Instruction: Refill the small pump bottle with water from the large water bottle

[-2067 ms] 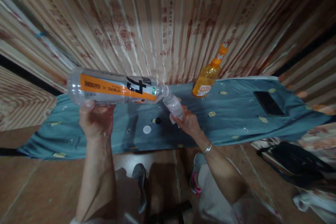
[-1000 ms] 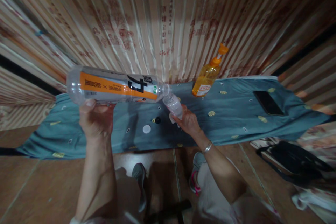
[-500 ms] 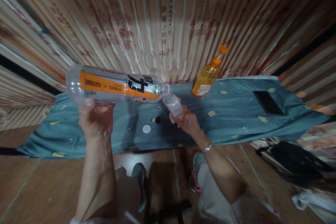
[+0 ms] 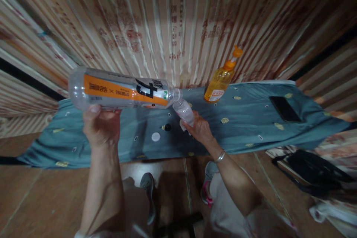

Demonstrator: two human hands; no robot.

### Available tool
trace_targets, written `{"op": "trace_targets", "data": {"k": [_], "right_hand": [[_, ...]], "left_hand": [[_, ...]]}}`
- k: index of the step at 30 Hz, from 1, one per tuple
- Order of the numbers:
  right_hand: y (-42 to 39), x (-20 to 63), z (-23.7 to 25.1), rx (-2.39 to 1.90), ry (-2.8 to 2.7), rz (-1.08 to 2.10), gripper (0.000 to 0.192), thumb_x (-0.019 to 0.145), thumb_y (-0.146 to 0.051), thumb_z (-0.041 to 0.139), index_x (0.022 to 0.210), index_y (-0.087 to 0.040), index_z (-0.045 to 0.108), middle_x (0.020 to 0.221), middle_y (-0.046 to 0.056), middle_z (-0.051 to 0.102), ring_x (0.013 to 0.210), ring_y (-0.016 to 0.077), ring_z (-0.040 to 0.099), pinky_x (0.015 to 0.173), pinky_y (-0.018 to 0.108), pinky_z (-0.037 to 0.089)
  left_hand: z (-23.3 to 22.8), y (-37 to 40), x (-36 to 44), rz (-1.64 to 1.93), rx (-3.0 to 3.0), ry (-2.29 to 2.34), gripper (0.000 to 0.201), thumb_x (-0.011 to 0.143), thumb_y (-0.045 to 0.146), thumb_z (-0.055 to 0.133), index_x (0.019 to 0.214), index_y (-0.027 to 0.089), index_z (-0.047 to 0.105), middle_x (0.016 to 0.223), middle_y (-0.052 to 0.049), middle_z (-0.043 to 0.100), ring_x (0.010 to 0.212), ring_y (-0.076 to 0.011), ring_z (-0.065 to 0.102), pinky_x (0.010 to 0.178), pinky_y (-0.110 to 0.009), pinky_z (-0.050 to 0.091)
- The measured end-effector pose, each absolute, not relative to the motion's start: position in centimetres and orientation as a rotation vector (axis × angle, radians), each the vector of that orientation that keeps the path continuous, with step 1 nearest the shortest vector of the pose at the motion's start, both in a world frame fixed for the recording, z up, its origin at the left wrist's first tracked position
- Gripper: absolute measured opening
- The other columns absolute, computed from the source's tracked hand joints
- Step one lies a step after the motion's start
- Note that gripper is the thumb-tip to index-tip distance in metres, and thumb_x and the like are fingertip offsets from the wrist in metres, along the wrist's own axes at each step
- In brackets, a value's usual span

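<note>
My left hand [image 4: 102, 122] is wrapped round the underside of a large clear plastic bottle [image 4: 119, 90] with an orange and grey label. It lies almost level in the air, its uncapped mouth pointing right. That mouth meets the top of a small clear bottle [image 4: 183, 111], which tilts up to the left. My right hand [image 4: 199, 128] grips this small bottle near its base, with something white, perhaps tissue, under the fingers. On the cloth below lie a white cap [image 4: 156, 137] and a smaller dark cap [image 4: 167, 127].
A teal patterned cloth [image 4: 240, 130] covers the table. Toward the back stands a pump bottle [image 4: 219, 83] of orange-yellow liquid. A black phone [image 4: 285, 109] lies at the right. Pleated curtains [image 4: 156, 26] rise behind, and a black bag [image 4: 315, 173] sits at the lower right.
The large bottle's base end has risen very slightly in my left hand. My right hand and the small bottle stay almost where they were.
</note>
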State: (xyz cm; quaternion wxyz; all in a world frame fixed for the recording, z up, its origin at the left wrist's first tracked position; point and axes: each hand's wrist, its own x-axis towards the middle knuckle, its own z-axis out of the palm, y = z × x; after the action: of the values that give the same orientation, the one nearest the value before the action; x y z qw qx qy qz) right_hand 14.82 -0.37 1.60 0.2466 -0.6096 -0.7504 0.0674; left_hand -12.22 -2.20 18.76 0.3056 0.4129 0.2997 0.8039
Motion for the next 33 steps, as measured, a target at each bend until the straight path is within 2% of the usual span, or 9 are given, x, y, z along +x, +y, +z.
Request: {"op": "trace_targets", "data": {"k": [3,10,16,19,26,30,33], "right_hand": [[-0.38,14.83,1.69,-1.660,-2.047,0.206,0.054,0.103,-0.046,0.069,0.143,-0.013,0.058,0.116,0.021,0.080,0.104,0.0320,0.077,0.090,0.042,0.062],[-0.32,14.98,1.60,-1.641,-2.045,0.225,0.055,0.103,-0.048,0.067,0.143,-0.011,0.058,0.117,0.021,0.080,0.105,0.0318,0.076,0.092,0.041,0.062],[-0.30,14.89,1.57,-1.654,-2.053,0.213,0.057,0.103,-0.047,0.069,0.143,-0.009,0.057,0.117,0.022,0.080,0.105,0.0328,0.077,0.092,0.041,0.062],[-0.35,14.76,1.66,-1.679,-2.050,0.202,0.056,0.102,-0.045,0.071,0.143,-0.009,0.056,0.116,0.022,0.080,0.103,0.0329,0.077,0.091,0.041,0.062],[-0.24,14.86,1.20,-1.642,-2.033,0.201,0.056,0.102,-0.046,0.069,0.142,-0.009,0.056,0.113,0.022,0.079,0.101,0.0328,0.077,0.089,0.042,0.060],[-0.20,14.95,0.97,-1.619,-2.027,0.189,0.055,0.103,-0.049,0.066,0.143,-0.012,0.056,0.113,0.020,0.079,0.100,0.0322,0.076,0.087,0.041,0.060],[-0.23,14.90,1.07,-1.636,-2.031,0.174,0.056,0.103,-0.049,0.068,0.141,-0.010,0.056,0.110,0.020,0.079,0.100,0.0318,0.076,0.085,0.039,0.060]], "left_hand": [[18.68,-2.16,-12.31,2.122,1.076,0.784,0.084,0.054,0.042,0.090,0.135,0.034,0.069,0.116,-0.004,0.078,0.106,-0.0254,0.073,0.053,-0.020,0.045],[18.57,-2.17,-12.34,2.136,1.050,0.783,0.076,0.055,0.039,0.089,0.130,0.034,0.072,0.116,-0.002,0.078,0.097,-0.0217,0.074,0.055,-0.019,0.047],[18.67,-2.11,-12.28,2.126,1.071,0.771,0.082,0.054,0.041,0.090,0.134,0.034,0.071,0.117,-0.003,0.079,0.109,-0.0256,0.074,0.055,-0.020,0.046],[18.63,-2.09,-12.35,2.122,1.083,0.763,0.080,0.055,0.042,0.090,0.133,0.036,0.073,0.122,-0.001,0.078,0.115,-0.0276,0.074,0.062,-0.023,0.053],[18.22,-1.77,-12.87,2.094,1.147,0.738,0.097,0.052,0.047,0.094,0.145,0.036,0.067,0.138,-0.002,0.074,0.125,-0.0299,0.071,0.068,-0.025,0.055],[18.14,-1.71,-12.82,2.102,1.165,0.735,0.095,0.055,0.048,0.092,0.146,0.036,0.066,0.139,-0.002,0.074,0.127,-0.0314,0.070,0.074,-0.029,0.059],[18.18,-1.73,-12.78,2.098,1.164,0.748,0.092,0.057,0.046,0.090,0.145,0.035,0.066,0.137,-0.003,0.075,0.125,-0.0315,0.071,0.073,-0.030,0.059]]}}
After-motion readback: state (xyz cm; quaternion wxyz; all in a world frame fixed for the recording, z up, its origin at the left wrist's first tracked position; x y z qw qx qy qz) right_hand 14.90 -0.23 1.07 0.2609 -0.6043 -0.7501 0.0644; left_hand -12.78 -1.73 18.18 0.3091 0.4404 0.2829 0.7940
